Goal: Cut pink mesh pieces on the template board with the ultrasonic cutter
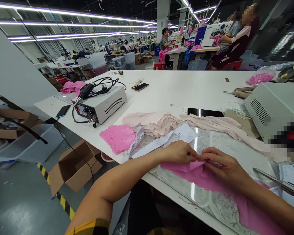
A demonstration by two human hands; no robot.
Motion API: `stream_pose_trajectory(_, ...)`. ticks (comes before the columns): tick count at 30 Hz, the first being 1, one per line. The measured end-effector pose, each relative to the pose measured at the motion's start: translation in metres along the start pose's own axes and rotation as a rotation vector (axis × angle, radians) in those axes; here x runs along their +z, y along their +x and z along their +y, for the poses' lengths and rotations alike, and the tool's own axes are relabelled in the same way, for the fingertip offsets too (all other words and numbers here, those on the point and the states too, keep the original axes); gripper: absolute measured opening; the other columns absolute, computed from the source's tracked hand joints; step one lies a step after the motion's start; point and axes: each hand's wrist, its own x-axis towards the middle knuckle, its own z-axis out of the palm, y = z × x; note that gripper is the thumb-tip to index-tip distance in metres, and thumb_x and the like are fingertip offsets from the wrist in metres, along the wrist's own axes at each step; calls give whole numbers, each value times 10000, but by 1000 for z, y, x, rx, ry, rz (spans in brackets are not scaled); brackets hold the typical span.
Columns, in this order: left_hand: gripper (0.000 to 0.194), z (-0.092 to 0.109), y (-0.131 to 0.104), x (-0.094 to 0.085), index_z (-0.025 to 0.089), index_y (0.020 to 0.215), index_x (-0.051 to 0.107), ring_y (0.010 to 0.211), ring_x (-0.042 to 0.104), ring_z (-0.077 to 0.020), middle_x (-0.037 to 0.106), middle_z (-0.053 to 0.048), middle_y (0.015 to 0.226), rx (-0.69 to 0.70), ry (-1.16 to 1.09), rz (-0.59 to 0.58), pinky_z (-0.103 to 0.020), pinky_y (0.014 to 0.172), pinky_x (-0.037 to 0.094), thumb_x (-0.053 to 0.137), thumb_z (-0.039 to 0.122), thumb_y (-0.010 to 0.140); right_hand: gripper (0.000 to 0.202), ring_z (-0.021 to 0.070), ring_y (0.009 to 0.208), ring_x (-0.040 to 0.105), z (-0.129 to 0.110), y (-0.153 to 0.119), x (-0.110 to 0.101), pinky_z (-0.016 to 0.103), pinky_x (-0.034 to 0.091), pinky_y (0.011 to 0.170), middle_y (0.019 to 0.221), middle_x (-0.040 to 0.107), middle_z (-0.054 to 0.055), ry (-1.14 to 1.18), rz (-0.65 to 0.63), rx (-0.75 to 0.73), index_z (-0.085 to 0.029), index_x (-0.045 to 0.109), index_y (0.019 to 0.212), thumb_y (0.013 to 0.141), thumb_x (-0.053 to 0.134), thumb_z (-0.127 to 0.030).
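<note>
Both my hands meet at the edge of a pink piece of fabric [215, 179] over the clear work mat [210, 143]. My left hand [180, 152] pinches the upper edge of the cloth between thumb and fingers. Just right of it, my right hand [222, 163] grips the same edge with fingertips nearly touching the left ones. From there the fabric trails down to the lower right, partly under my right forearm. Beyond my left hand lie white paper patterns [181, 133], a strip of pale beige fabric [159, 122] and a stack of pink lace pieces [119, 138].
A grey power box [105, 102] with a cabled handpiece stands at left, another machine box [276, 98] at right. A pointed metal tool [279, 182] lies right of my right hand. Phones [205, 112] rest on the table. Co-workers sew behind; an open cardboard box [75, 166] sits below left.
</note>
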Motion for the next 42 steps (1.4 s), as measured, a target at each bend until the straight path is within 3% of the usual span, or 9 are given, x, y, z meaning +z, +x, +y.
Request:
stream_pose_trajectory(7,228,4,-1,2,252,1001,753,761,634,-142,748,-4,883,29,137,16,-222,645,388,547,288,910,177,179,810,667,2,-1,0,266,568,671,911,649,57,12,-22,-40,-240,675,842,909,515,-277)
stream_pose_trajectory(15,268,9,-2,5,233,1038,743,784,641,-163,744,-23,877,25,219,40,-238,636,386,522,215,887,148,165,827,669,3,-3,-1,245,569,688,932,648,43,22,-30,-92,-251,664,882,910,523,-214)
stream_pose_trajectory(28,276,9,0,11,236,1001,744,789,653,-156,754,2,887,9,209,65,-231,671,437,522,179,847,169,177,825,676,5,-5,-2,259,582,694,926,662,49,53,-36,-82,-252,679,891,927,523,-306)
stream_pose_trajectory(34,273,5,1,8,179,950,750,802,656,-146,756,-17,910,-7,178,75,-214,695,455,520,116,816,221,187,821,674,8,-6,-1,272,581,696,909,663,63,71,-55,-48,-240,681,850,925,517,-368)
stream_pose_trajectory(42,227,0,1,8,187,953,737,839,659,-178,748,-24,937,-19,154,75,-243,688,467,543,171,837,292,202,833,671,4,-4,-2,301,581,691,907,666,74,64,-30,12,-236,675,799,915,511,-447)
